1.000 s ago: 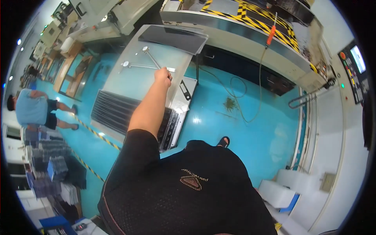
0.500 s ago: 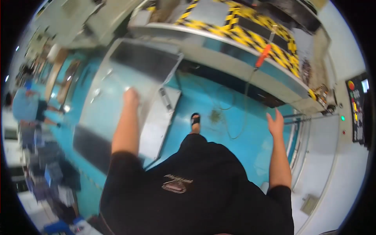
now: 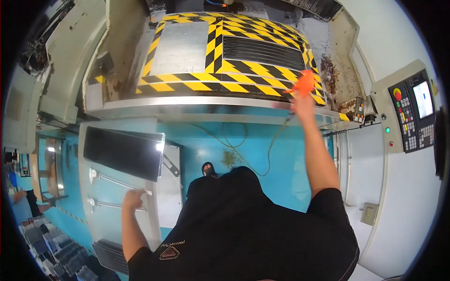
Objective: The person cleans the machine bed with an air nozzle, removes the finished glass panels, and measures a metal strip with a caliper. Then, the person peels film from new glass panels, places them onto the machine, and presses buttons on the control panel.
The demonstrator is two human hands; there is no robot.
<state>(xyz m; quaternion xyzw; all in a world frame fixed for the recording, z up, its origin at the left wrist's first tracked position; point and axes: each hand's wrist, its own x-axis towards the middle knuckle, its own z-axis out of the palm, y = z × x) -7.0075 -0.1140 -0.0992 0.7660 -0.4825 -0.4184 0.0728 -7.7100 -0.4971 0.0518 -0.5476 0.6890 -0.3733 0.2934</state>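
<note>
Reaching the orange tool (image 3: 304,83) with the right hand (image 3: 301,104)

The orange tool is over the front right corner of the yellow-and-black tape (image 3: 218,51) on the machine bed. Half a second ago the right hand was empty, fingers spread, well away from it; now hand and tool overlap in one blur. Whether those fingers have closed around it I cannot tell. As I judge it, the work is passing from the tabletop (image 3: 105,225) to the machine, with picking up the tool as the step in hand.

The left hand (image 3: 133,199) stays at the tabletop, fingers curled over the bar end of the upper dial-headed gauge (image 3: 111,180); whether they grip it or merely rest there is unclear. A lower dial-headed gauge (image 3: 112,204) lies roughly parallel beside it.

Farther along the tabletop sits a glossy dark sheet (image 3: 123,152), with a dark ribbed panel (image 3: 110,255) at the near end. Inside the tape lie a pale metal plate (image 3: 180,47) and a black slatted piece (image 3: 262,53).

Standing in the way is the machine's front ledge (image 3: 197,100), which the right arm crosses. The hose (image 3: 271,149) trails down and loops over the blue floor (image 3: 290,164), near a sandalled foot (image 3: 208,169), and could snag.
</note>
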